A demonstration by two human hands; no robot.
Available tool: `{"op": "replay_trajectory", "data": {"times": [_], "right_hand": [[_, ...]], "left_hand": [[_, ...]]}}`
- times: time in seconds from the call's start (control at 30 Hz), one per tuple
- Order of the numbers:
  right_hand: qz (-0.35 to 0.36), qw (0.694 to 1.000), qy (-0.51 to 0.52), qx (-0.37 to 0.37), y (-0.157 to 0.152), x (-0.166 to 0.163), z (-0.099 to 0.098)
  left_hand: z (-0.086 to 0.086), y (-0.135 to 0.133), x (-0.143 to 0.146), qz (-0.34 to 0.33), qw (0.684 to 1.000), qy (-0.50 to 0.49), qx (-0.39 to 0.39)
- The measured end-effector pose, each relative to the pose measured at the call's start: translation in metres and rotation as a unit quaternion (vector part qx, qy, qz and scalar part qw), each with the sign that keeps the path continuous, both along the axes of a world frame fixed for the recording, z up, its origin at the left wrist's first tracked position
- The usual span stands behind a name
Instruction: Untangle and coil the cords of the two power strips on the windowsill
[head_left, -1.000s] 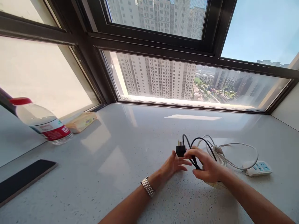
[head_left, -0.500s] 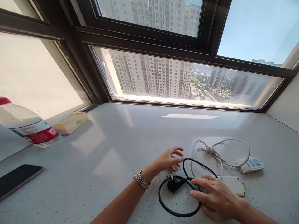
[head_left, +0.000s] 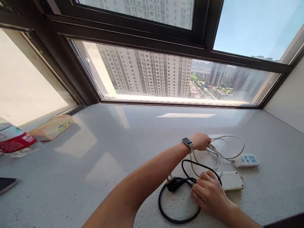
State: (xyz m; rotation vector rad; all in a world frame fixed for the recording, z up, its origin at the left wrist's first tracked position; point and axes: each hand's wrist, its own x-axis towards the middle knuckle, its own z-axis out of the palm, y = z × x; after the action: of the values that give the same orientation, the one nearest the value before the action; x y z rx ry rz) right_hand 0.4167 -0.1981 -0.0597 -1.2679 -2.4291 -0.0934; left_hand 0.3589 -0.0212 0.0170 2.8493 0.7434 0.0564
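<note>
My left hand (head_left: 200,141), with a watch on its wrist, reaches across and is closed at the bundled part of a white cord (head_left: 231,136). The cord runs to a small white power strip (head_left: 248,160) with blue socket faces. Nearer to me, my right hand (head_left: 210,194) has curled fingers around the black power cord (head_left: 174,221), beside a white box (head_left: 231,181). Its fingertips are hidden, as is part of the box. The cord's black plug (head_left: 173,185) lies left of that hand, prongs up, inside a loop of cord.
At the left, a bottle with a red label (head_left: 17,142) stands beside a tissue pack (head_left: 53,126). A dark phone (head_left: 7,184) lies at the left edge. Behind the speckled white sill (head_left: 133,136) is a dark window frame (head_left: 142,44); a white wall (head_left: 287,91) rises at right.
My left hand has moved right and away from me, from beside the black cord to the white cord, and closed there. My right hand's fingers have curled in. The view has shifted slightly right.
</note>
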Motion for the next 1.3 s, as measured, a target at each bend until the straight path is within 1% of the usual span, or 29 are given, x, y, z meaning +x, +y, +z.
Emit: {"op": "replay_trajectory", "data": {"times": [0.07, 0.13, 0.2, 0.23, 0.27, 0.3, 0.37, 0.4, 0.43, 0.47, 0.53, 0.63, 0.73, 0.8, 0.87, 0.93, 0.97, 1.03, 1.1, 1.17, 1.23, 1.3], "right_hand": [[-0.033, 0.999, 0.024, 0.034, 0.005, 0.02, 0.001], [-0.086, 0.994, 0.039, 0.06, 0.011, 0.044, 0.003], [-0.137, 0.985, 0.055, 0.084, 0.016, 0.067, 0.004], [-0.155, 0.981, 0.069, 0.098, 0.017, 0.076, 0.004], [-0.162, 0.977, 0.085, 0.111, 0.017, 0.083, 0.004], [-0.154, 0.975, 0.104, 0.122, 0.015, 0.088, 0.003], [-0.095, 0.981, 0.123, 0.12, 0.008, 0.089, 0.001], [-0.055, 0.987, 0.114, 0.102, 0.004, 0.087, 0.001], [-0.022, 0.992, 0.092, 0.077, 0.0, 0.084, 0.0], [-0.002, 0.997, 0.063, 0.05, -0.002, 0.08, 0.001], [-0.006, 1.0, 0.005, 0.006, -0.002, 0.074, 0.004], [-0.04, 0.998, -0.044, -0.036, 0.005, 0.071, 0.012], [-0.055, 0.993, -0.07, -0.08, 0.015, 0.071, 0.023], [-0.044, 0.991, -0.047, -0.116, 0.019, 0.072, 0.031], [-0.033, 0.989, 0.032, -0.143, 0.022, 0.074, 0.039], [-0.046, 0.976, 0.157, -0.146, 0.025, 0.074, 0.046], [-0.058, 0.962, 0.228, -0.14, 0.028, 0.073, 0.049], [-0.068, 0.919, 0.368, -0.123, 0.033, 0.066, 0.056], [-0.052, 0.87, 0.479, -0.107, 0.041, 0.055, 0.064], [-0.037, 0.831, 0.548, -0.086, 0.051, 0.041, 0.072], [-0.04, 0.814, 0.576, -0.06, 0.06, 0.031, 0.079], [-0.051, 0.815, 0.576, -0.036, 0.067, 0.027, 0.086]], "left_hand": [[0.018, 0.011, -0.017, 0.031, 0.996, -0.08, 0.006], [0.035, 0.021, -0.041, 0.079, 0.98, -0.183, 0.013], [0.046, 0.026, -0.068, 0.128, 0.948, -0.29, 0.013], [0.048, 0.027, -0.082, 0.154, 0.928, -0.34, 0.001], [0.048, 0.026, -0.095, 0.177, 0.906, -0.384, -0.023], [0.046, 0.024, -0.107, 0.197, 0.885, -0.419, -0.056], [0.037, 0.016, -0.127, 0.22, 0.855, -0.451, -0.132], [0.032, 0.011, -0.134, 0.225, 0.849, -0.447, -0.166], [0.028, 0.005, -0.14, 0.228, 0.852, -0.432, -0.191], [0.023, 0.0, -0.144, 0.228, 0.861, -0.407, -0.202], [0.016, -0.01, -0.148, 0.221, 0.892, -0.349, -0.184], [0.011, -0.02, -0.151, 0.2, 0.934, -0.279, -0.102], [0.011, -0.025, -0.153, 0.197, 0.953, -0.226, -0.052], [0.012, -0.028, -0.153, 0.187, 0.962, -0.199, -0.016], [0.015, -0.033, -0.152, 0.164, 0.967, -0.192, 0.03], [0.02, -0.038, -0.148, 0.134, 0.967, -0.207, 0.063], [0.022, -0.042, -0.143, 0.117, 0.966, -0.22, 0.065], [0.025, -0.048, -0.13, 0.075, 0.962, -0.258, 0.044], [0.025, -0.054, -0.112, 0.049, 0.949, -0.311, -0.009], [0.023, -0.058, -0.091, 0.065, 0.919, -0.381, -0.085], [0.021, -0.061, -0.072, 0.098, 0.868, -0.459, -0.162], [0.023, -0.061, -0.059, 0.11, 0.82, -0.521, -0.212]]}}
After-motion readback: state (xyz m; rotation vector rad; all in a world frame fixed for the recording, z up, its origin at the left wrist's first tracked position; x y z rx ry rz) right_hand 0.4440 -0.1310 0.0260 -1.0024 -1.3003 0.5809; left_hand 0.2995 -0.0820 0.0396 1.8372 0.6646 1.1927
